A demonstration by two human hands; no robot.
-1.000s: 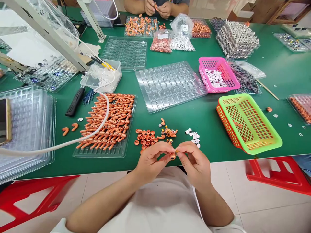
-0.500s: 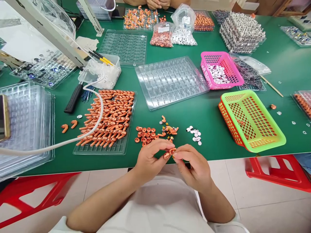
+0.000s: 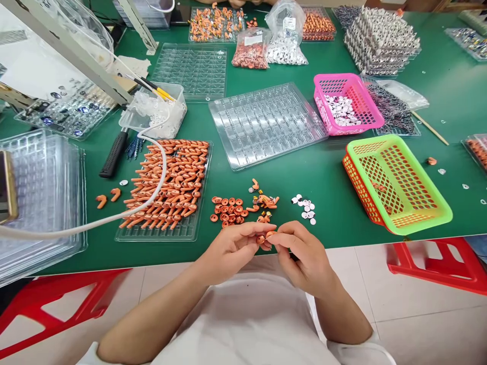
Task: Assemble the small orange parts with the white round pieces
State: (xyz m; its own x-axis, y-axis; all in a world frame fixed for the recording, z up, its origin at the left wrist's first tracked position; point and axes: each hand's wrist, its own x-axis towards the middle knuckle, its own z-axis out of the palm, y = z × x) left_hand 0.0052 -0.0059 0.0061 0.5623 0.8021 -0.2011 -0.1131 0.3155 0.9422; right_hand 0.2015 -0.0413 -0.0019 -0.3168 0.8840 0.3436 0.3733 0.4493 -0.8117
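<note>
Just off the table's front edge, my left hand (image 3: 233, 249) is closed around small orange earphone parts (image 3: 260, 239). My right hand (image 3: 302, 256) pinches at an orange piece (image 3: 270, 234) beside them, its fingertips meeting those of my left hand. Beyond my hands lie a cluster of orange round caps (image 3: 228, 209), several orange stems with small metallic parts (image 3: 267, 201), and a group of white discs (image 3: 306, 208). To the left, a clear tray (image 3: 184, 234) carries rows of orange earphone shells (image 3: 171, 182).
A green basket (image 3: 437, 215) sits inside a red one at right, with a pink basket (image 3: 375, 119) of white discs behind. A clear tray (image 3: 266, 124) lies mid-table. A white cable (image 3: 95, 225) crosses the left side, near stacked trays (image 3: 45, 203) and a tub (image 3: 177, 114).
The orange pieces have turned between my fingers, and the fingers of my left hand have straightened a little. The whole view has shifted slightly.
</note>
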